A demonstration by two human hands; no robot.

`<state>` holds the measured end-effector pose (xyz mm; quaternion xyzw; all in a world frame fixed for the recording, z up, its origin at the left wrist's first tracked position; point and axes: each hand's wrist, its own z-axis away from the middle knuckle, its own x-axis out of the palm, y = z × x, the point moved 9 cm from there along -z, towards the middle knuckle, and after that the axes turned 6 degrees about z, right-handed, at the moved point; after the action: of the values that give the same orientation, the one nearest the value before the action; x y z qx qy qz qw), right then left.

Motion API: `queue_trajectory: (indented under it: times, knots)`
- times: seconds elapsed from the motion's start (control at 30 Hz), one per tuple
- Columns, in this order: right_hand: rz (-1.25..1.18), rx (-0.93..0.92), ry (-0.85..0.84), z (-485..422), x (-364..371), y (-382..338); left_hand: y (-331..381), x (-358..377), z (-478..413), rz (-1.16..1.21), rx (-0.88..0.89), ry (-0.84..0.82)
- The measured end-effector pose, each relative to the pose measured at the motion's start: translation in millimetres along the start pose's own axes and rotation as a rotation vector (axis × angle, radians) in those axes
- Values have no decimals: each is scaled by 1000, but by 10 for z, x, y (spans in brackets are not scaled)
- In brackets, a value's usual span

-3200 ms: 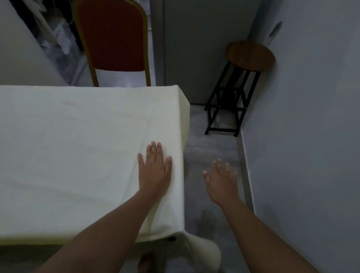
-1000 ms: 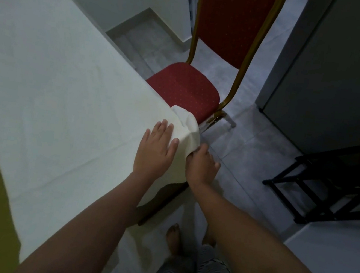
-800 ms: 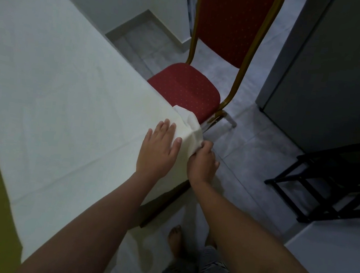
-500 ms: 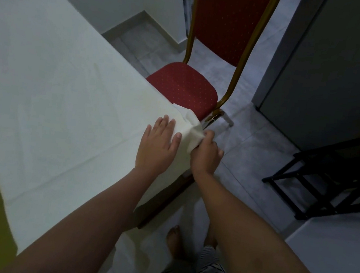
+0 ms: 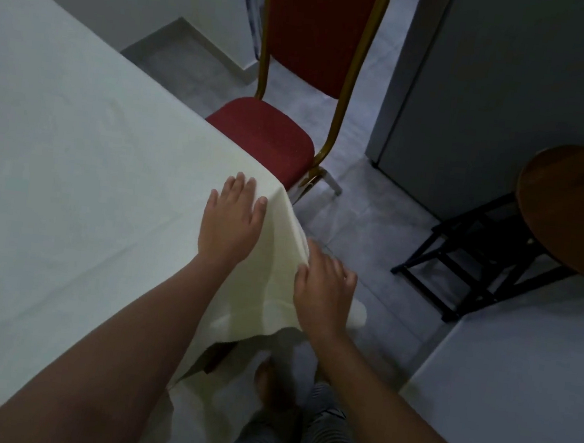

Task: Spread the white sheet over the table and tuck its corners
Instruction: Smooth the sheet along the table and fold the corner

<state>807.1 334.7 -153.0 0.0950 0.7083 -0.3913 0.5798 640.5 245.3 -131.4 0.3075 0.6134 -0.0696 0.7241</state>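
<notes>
Dim light throughout. Table fully hidden under one white sheet (image 5: pixel 81 175), spread flat over the top and draping off the near corner. Sheet's left part cut off by the frame edge. Two bare hands: left hand (image 5: pixel 229 222) open, palm flat on the sheet near the corner; right hand (image 5: pixel 325 286) against the hanging fold just beside it, fingers loosely apart, pinch on the cloth impossible to confirm. One red chair (image 5: pixel 288 111), top cropped. One round stool (image 5: pixel 551 229), partly cropped.
</notes>
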Motion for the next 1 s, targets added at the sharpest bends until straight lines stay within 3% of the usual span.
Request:
queue_trajectory:
  times: [0.13, 0.23, 0.33, 0.47, 0.73, 1.0]
  knots:
    - [15, 102, -548, 84, 653, 272, 0, -2, 21, 14, -5, -3]
    - [37, 57, -693, 129, 809, 333, 0, -6, 34, 14, -1, 2]
    - [110, 13, -596, 112, 725, 241, -1, -7, 22, 10, -6, -2]
    - [12, 148, -368, 73, 540, 255, 16, -18, 32, 13, -8, -5]
    - [-1, 59, -186, -720, 457, -142, 7, -26, 29, 19, -10, 4]
    - [5, 41, -122, -988, 465, -222, 17, -37, 23, 15, -2, 16]
